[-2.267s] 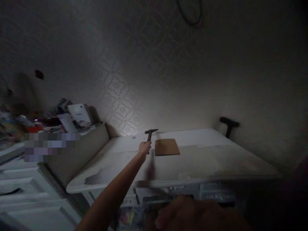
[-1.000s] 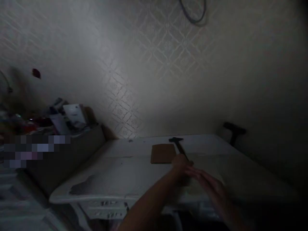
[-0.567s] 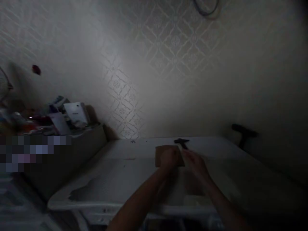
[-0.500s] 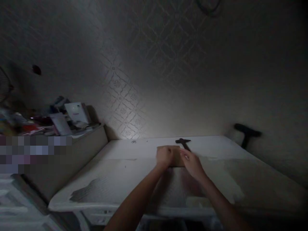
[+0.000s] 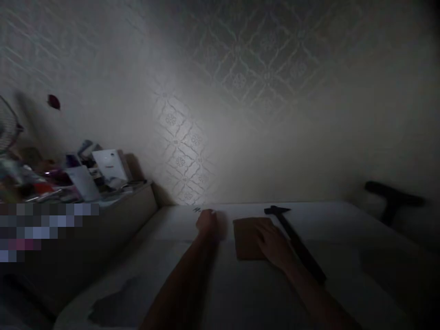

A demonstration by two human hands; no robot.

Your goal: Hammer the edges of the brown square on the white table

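At lower centre the right hand (image 5: 275,247) lies, fingers apart, on the flat brown square board (image 5: 247,236) on the white surface (image 5: 343,220), beside a dark hammer (image 5: 295,238); for the left hand (image 5: 206,223), just left of the board, I cannot tell the fingers.

Flat brown rectangular board (image 5: 248,237) on white-painted counter (image 5: 343,220); grey worn patch (image 5: 110,308) well left-front of the board. Slim hammer (image 5: 296,239) just right of the board: all black. Wallpaper (image 5: 240,82) behind the board: pale cream, diamond lattice with floral medallions.

No text or label is legible anywhere here.
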